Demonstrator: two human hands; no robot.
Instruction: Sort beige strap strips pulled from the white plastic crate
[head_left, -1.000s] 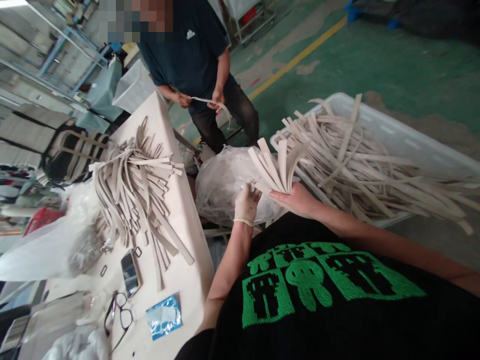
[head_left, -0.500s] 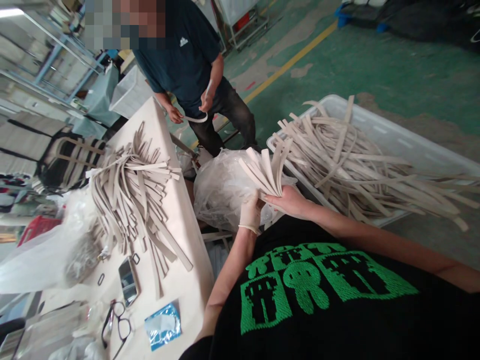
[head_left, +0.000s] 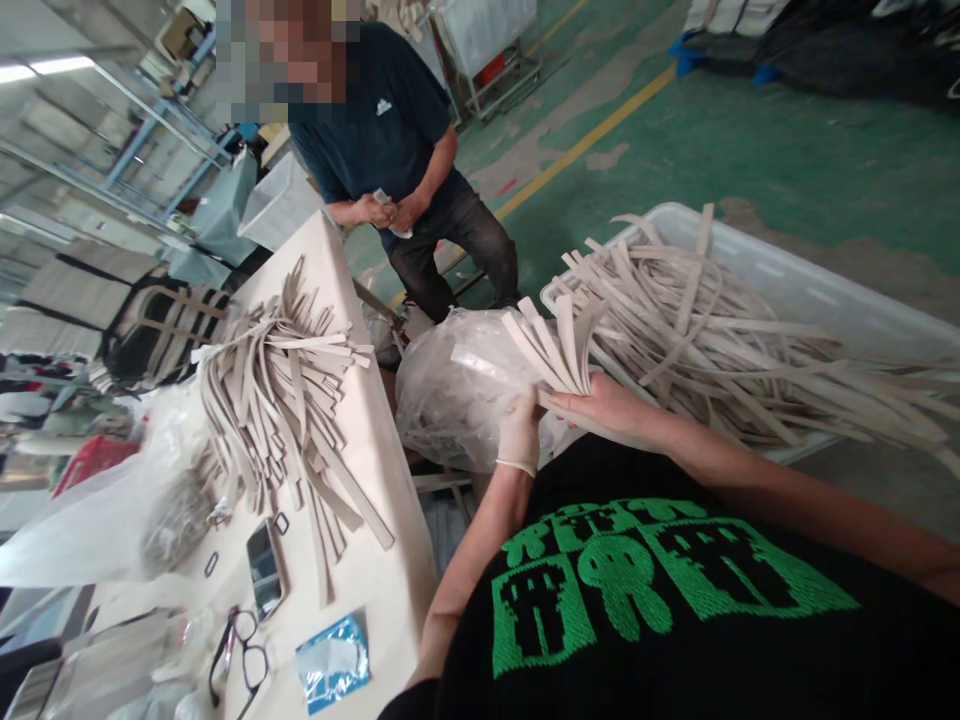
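Note:
A fanned bundle of beige fabric straps (head_left: pixel 556 345) is held in front of my black shirt. Its loose ends spread up and away from me. My right hand (head_left: pixel 611 408) is closed round the lower part of the bundle, thumb pointing left across it. Pale and gloved, my left hand (head_left: pixel 521 432) is closed at the bundle's lower left side, touching my right thumb area; its fingertips are partly hidden. Just beyond both hands bulges a clear plastic bag (head_left: pixel 457 380). A white bin (head_left: pixel 757 250) on the right is heaped with similar straps (head_left: pixel 675 330).
On the left table (head_left: pixel 405 560) lie a pile of straps (head_left: pixel 277 400), a phone (head_left: pixel 266 570), small dark buckles (head_left: pixel 282 523), eyeglasses (head_left: pixel 244 655) and a blue packet (head_left: pixel 334 662). A co-worker (head_left: pixel 382 130) sits beyond the table's far end, hands together on a small pale item.
The view has shifted slightly, so most things sit a little lower and further right. The co-worker's hands have come together, folding up the strip stretched between them. My grip looks unchanged.

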